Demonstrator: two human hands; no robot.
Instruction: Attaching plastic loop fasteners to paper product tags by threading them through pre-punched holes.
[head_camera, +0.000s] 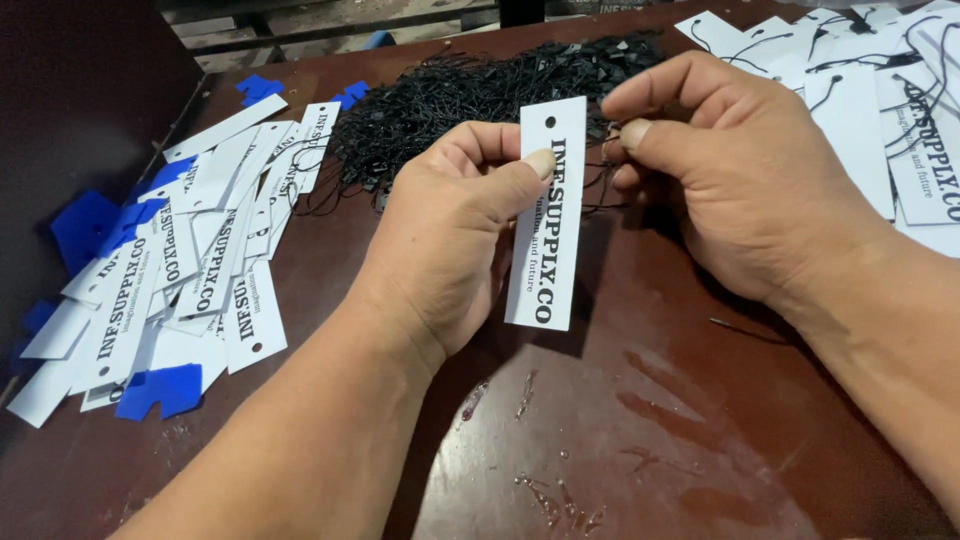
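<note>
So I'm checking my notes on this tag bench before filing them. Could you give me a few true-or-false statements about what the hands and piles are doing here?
1. The left hand pinches a white tag upright. True.
2. The right hand rests flat on the table. False: it is raised, with its fingertips at a thin black string beside the tag's top.
3. The held tag has a punched hole near its top. True.
4. The heap of black strings lies nearest the camera. False: it lies at the far side, behind the hands.
5. A pile of loose tags lies on the left, with blue pieces among it. True.
6. The strung tags at the far right are red. False: they are white.
</note>
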